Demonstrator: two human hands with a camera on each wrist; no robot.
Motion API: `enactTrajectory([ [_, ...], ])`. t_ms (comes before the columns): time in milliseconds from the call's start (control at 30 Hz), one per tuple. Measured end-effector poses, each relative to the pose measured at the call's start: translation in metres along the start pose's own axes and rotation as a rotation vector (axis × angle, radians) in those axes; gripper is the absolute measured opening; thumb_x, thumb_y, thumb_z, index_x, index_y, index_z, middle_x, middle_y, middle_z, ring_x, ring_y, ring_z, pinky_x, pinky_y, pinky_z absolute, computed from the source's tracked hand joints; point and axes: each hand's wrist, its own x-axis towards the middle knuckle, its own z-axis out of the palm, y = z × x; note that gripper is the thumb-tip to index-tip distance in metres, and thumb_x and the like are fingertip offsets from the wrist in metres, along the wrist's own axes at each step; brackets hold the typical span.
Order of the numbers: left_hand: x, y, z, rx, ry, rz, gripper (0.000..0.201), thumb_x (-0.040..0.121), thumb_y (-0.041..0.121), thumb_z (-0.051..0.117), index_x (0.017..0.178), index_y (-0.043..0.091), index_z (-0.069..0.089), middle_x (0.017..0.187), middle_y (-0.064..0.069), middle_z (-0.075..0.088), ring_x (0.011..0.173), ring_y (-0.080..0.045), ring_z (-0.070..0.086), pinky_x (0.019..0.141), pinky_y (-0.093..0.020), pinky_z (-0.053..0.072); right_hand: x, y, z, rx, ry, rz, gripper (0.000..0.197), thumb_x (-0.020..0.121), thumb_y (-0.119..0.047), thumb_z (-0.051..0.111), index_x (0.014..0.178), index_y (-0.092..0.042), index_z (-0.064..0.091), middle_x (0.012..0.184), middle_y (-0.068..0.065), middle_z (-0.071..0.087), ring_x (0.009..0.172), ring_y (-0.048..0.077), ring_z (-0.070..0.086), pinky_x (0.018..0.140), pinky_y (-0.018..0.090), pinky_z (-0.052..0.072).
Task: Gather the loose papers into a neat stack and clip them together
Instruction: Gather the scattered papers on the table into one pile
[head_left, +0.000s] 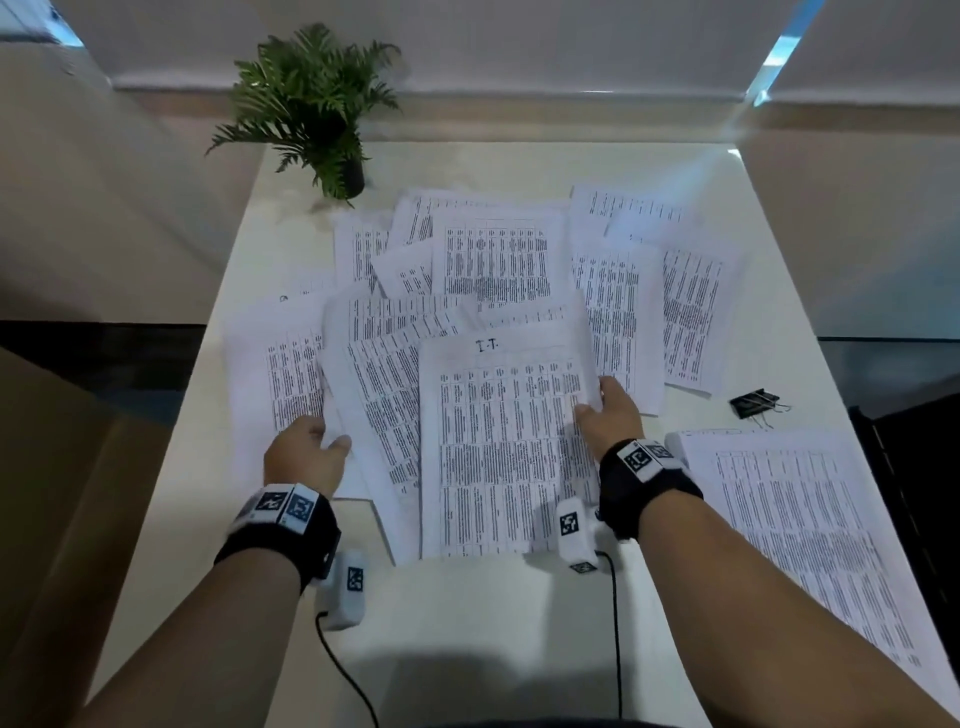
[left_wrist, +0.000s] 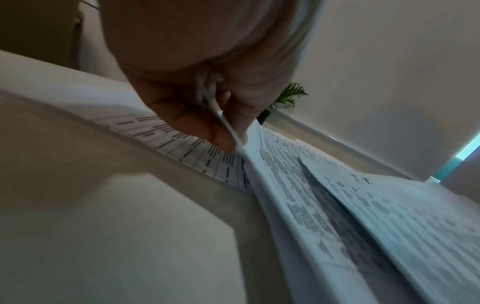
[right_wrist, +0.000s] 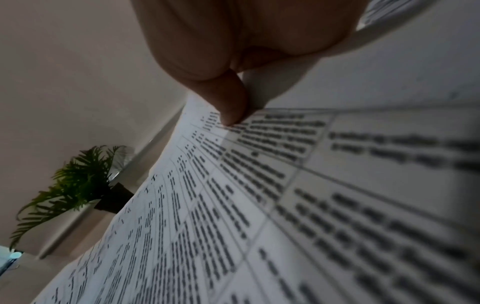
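Several printed sheets lie scattered and overlapping across the white table. The nearest top sheet shows a table of text under a handwritten heading. My right hand pinches its right edge, thumb on top; the right wrist view shows the thumb pressing on that sheet. My left hand grips the left edge of the sheets lying under it. In the left wrist view, several paper edges are clamped between thumb and fingers. Black binder clips lie to the right of my right hand.
A separate stack of printed paper lies at the near right, under my right forearm. A potted fern stands at the table's far left corner. Cables run from both wrist cameras over the near table edge.
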Motion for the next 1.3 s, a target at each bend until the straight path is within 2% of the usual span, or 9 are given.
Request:
enactTrajectory([
  [133, -0.009, 0.005, 0.009, -0.063, -0.136, 0.103, 0.017, 0.087, 0.018, 0.068, 0.099, 0.006, 0.066, 0.094, -0.016, 0.068, 0.084, -0.03, 0.061, 0.069, -0.029, 0.042, -0.004, -0.008, 0.005, 0.066, -0.128, -0.01, 0.034, 0.095, -0.027, 0.05, 0.126, -0.015, 0.045, 0.098, 0.001, 0.056, 0.086, 0.019, 0.056, 0.069, 0.025, 0.043],
  [267, -0.025, 0.016, 0.025, -0.154, -0.306, 0.174, 0.012, 0.087, 0.011, 0.068, 0.093, 0.021, 0.07, 0.079, 0.006, 0.07, 0.077, -0.015, 0.067, 0.075, -0.031, 0.056, -0.008, -0.015, 0.017, -0.05, -0.248, -0.024, 0.054, 0.09, -0.027, 0.058, 0.137, -0.015, 0.035, 0.132, 0.006, 0.052, 0.12, 0.026, 0.051, 0.102, 0.044, 0.043],
  [367, -0.029, 0.022, 0.03, -0.216, -0.4, 0.174, 0.015, 0.087, 0.013, 0.067, 0.092, 0.026, 0.073, 0.083, 0.007, 0.074, 0.081, -0.019, 0.071, 0.081, -0.04, 0.057, -0.005, -0.014, 0.016, -0.055, -0.199, -0.013, 0.039, 0.089, -0.016, 0.057, 0.126, -0.012, 0.046, 0.12, 0.01, 0.059, 0.101, 0.025, 0.057, 0.094, 0.036, 0.047],
  [567, 0.013, -0.003, 0.004, 0.03, 0.1, -0.023, 0.029, 0.091, 0.029, 0.059, 0.118, 0.021, 0.064, 0.131, -0.013, 0.055, 0.116, -0.035, 0.052, 0.098, -0.043, 0.042, 0.0, -0.017, 0.009, 0.014, -0.128, -0.01, 0.021, 0.086, -0.018, 0.065, 0.106, -0.012, 0.065, 0.094, 0.007, 0.067, 0.085, 0.024, 0.063, 0.07, 0.028, 0.051],
  [700, 0.032, -0.023, -0.014, 0.151, 0.047, -0.302, 0.084, 0.077, 0.041, 0.076, 0.146, 0.027, 0.031, 0.152, -0.014, 0.02, 0.133, -0.043, 0.03, 0.108, -0.055, 0.033, 0.011, -0.044, 0.012, -0.072, -0.073, -0.072, 0.014, 0.08, -0.024, 0.068, 0.075, -0.015, 0.06, 0.085, 0.01, 0.062, 0.076, 0.028, 0.064, 0.068, 0.036, 0.056],
  [833, 0.044, -0.028, -0.017, -0.002, 0.012, -0.257, 0.103, 0.065, 0.028, 0.088, 0.148, 0.025, 0.027, 0.145, -0.019, 0.025, 0.119, -0.043, 0.049, 0.102, -0.048, 0.044, 0.037, -0.057, 0.027, -0.18, 0.102, -0.089, 0.028, 0.073, -0.03, 0.071, 0.097, -0.017, 0.067, 0.122, 0.0, 0.045, 0.108, 0.022, 0.054, 0.09, 0.034, 0.051],
  [933, 0.044, -0.03, -0.016, -0.003, 0.009, -0.142, 0.079, 0.073, 0.026, 0.083, 0.141, 0.015, 0.044, 0.14, -0.021, 0.039, 0.115, -0.04, 0.054, 0.099, -0.041, 0.045, 0.052, -0.059, 0.035, -0.146, 0.087, -0.013, 0.033, 0.079, -0.024, 0.067, 0.109, -0.012, 0.066, 0.143, 0.002, 0.032, 0.122, 0.023, 0.045, 0.09, 0.028, 0.046],
  [1133, 0.038, -0.031, -0.026, -0.053, 0.165, -0.016, 0.032, 0.088, 0.011, 0.063, 0.12, 0.015, 0.066, 0.127, -0.017, 0.058, 0.114, -0.036, 0.056, 0.098, -0.038, 0.044, 0.044, -0.069, 0.039, -0.081, 0.088, -0.116, 0.006, 0.085, -0.019, 0.06, 0.086, -0.013, 0.06, 0.078, 0.005, 0.064, 0.073, 0.028, 0.063, 0.059, 0.025, 0.048],
  [1300, 0.035, -0.031, -0.03, -0.097, -0.016, -0.097, 0.036, 0.087, 0.014, 0.066, 0.124, 0.012, 0.065, 0.133, -0.012, 0.059, 0.119, -0.032, 0.056, 0.101, -0.031, 0.041, 0.022, -0.06, 0.04, 0.126, -0.063, 0.031, 0.065, 0.087, -0.009, 0.059, 0.142, -0.024, 0.027, 0.137, 0.016, 0.048, 0.122, 0.031, 0.053, 0.099, 0.036, 0.044],
])
